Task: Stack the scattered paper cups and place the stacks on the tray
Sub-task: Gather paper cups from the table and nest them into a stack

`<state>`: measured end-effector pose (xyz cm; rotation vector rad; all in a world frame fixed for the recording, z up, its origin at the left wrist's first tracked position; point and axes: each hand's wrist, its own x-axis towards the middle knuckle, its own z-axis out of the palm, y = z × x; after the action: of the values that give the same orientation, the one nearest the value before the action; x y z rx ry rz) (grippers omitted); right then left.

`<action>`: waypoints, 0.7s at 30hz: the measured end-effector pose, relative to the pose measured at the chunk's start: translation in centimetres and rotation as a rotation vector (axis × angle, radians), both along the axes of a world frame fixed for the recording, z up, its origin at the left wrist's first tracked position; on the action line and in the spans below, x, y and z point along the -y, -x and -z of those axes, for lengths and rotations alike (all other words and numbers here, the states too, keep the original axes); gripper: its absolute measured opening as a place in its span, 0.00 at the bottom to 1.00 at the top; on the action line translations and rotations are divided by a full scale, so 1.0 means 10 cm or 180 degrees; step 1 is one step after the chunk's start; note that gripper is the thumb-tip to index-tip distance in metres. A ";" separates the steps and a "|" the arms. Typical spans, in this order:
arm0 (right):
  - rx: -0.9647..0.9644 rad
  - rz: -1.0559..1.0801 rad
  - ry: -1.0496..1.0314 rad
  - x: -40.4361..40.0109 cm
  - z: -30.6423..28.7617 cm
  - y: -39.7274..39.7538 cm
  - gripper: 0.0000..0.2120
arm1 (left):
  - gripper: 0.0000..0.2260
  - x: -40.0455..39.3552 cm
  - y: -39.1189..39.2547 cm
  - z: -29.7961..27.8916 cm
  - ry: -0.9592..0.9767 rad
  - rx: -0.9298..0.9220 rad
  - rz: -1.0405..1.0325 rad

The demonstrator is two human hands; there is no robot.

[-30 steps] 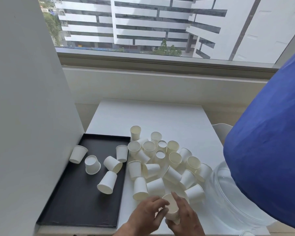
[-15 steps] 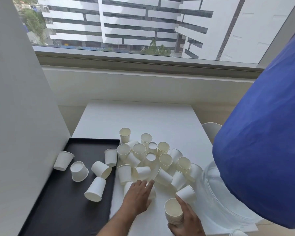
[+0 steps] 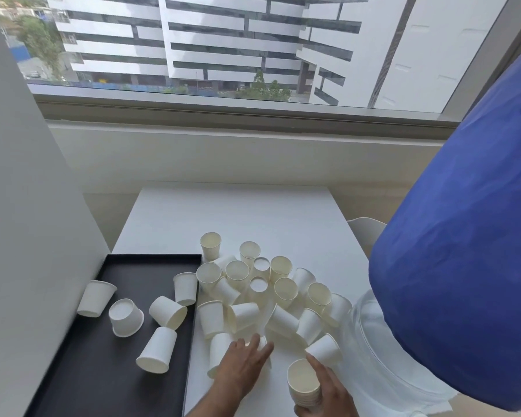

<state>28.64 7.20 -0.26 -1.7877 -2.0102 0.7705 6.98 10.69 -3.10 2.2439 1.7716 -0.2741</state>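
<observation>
resting on: white table (image 3: 232, 212), holding everything listed
left hand (image 3: 243, 367): fingers spread, palm down over a tipped cup (image 3: 218, 353) at the near edge of the pile
right hand (image 3: 328, 392): wrapped around a short stack of nested cups (image 3: 303, 385), mouth up, index finger extended
loose cups (image 3: 271, 290): jumbled heap at table centre, some upright, some tipped
black tray (image 3: 103, 374): left of the heap, carrying five single cups, none stacked
blue bulk (image 3: 463, 266): right side, above a clear container (image 3: 370, 341)

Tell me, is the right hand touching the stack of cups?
Touching. The head view shows the right hand wrapped around the stack of cups, fingers on its side.
</observation>
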 end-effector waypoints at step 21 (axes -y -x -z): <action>-0.0431 -0.0327 0.0160 -0.10 0.02 0.35 0.62 | 0.26 0.49 -0.18 -0.29 -0.0972 0.3485 -0.1285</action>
<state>25.11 8.18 -0.47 -1.6218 -2.0226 0.9544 8.76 5.80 -0.20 1.5404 1.5543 1.1339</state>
